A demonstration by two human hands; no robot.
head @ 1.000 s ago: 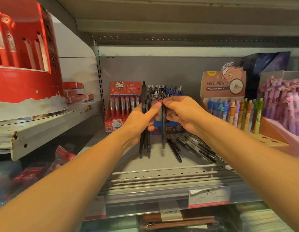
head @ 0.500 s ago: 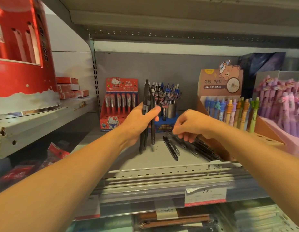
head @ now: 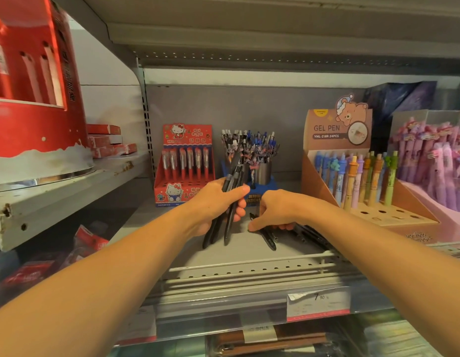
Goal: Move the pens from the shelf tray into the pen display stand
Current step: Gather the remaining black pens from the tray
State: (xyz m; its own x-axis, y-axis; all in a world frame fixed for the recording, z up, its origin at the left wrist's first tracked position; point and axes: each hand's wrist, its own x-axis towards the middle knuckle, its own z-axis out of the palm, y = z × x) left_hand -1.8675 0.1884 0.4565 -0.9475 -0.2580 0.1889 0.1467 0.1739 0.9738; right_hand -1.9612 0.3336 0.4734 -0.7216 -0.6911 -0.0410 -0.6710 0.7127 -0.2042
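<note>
My left hand point(head: 218, 202) grips a bundle of black pens point(head: 230, 222), held nearly upright above the grey shelf tray point(head: 249, 256). My right hand point(head: 274, 211) is down on the tray, fingertips pinching the top end of a loose black pen point(head: 266, 237) that lies flat. More black pens point(head: 311, 234) lie on the tray, partly hidden under my right wrist. Behind my hands stands the blue pen display stand point(head: 262, 188) with a metal cup, full of upright pens.
A red Hello Kitty pen box point(head: 183, 166) stands at the back left. A brown gel pen display point(head: 352, 171) and a pink pen display point(head: 435, 171) fill the right. A red drum point(head: 30, 86) sits on the left shelf. A price tag point(head: 318, 302) marks the front rail.
My right hand passed a pen to the left bundle, then dropped to the tray and closed its fingers on a lying pen. The left bundle tilted slightly.
</note>
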